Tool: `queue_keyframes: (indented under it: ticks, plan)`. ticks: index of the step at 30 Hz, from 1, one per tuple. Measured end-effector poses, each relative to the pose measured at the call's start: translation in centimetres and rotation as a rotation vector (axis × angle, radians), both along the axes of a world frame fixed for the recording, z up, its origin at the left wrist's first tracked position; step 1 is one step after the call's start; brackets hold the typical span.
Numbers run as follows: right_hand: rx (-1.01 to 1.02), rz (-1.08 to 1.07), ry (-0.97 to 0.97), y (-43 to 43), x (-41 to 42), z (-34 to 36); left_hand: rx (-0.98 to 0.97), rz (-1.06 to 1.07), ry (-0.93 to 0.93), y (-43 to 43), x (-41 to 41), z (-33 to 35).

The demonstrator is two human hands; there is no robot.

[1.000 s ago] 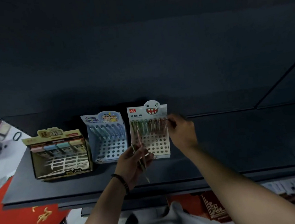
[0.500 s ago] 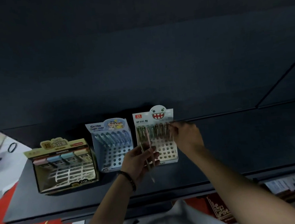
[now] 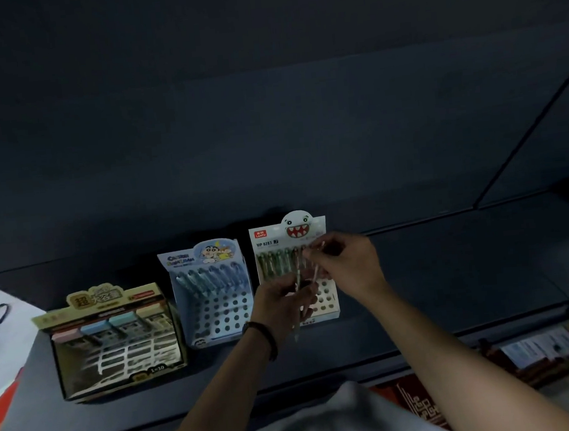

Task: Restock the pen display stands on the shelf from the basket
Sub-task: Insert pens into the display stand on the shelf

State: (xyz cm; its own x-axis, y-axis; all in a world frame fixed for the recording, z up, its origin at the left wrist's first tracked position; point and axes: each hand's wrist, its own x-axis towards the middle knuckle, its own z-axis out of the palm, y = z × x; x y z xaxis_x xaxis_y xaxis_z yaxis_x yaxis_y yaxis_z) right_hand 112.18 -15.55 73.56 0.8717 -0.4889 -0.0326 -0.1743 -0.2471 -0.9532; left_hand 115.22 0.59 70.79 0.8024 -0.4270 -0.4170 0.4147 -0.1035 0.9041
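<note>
Left hand point(image 3: 277, 305) grips several pens point(image 3: 296, 327); right hand point(image 3: 349, 268) fingers point(image 3: 314, 252) pinch one by its top, before the white stand point(image 3: 328, 302)

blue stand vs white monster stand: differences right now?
The blue stand has a cartoon-child header; the white stand a toothy monster face. The left hand grips spare pens and the right hand pinches one at the white stand; the blue stand is untouched. Shared: back row filled, front holes empty.

left hand point(image 3: 279, 305) raised, fingers curled round pens point(image 3: 297, 329) | right hand point(image 3: 349, 264) just beside, fingers pinching one of them
</note>
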Motion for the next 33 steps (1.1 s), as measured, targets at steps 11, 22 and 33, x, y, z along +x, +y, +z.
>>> queue_keyframes:
  ticks: [11,22,33]
  plan:
    - [-0.266,-0.151,-0.048,-0.9,-0.2,0.1,0.006,0.046,-0.111,1.7,1.6,-1.4]
    - [-0.595,-0.155,-0.087,-0.7,0.6,-4.0,0.076,0.072,-0.121,3.8,1.5,-2.9]
    - [-0.754,-0.145,-0.086,-0.5,1.6,-5.7,-0.070,0.115,-0.041,5.1,2.2,-2.9]
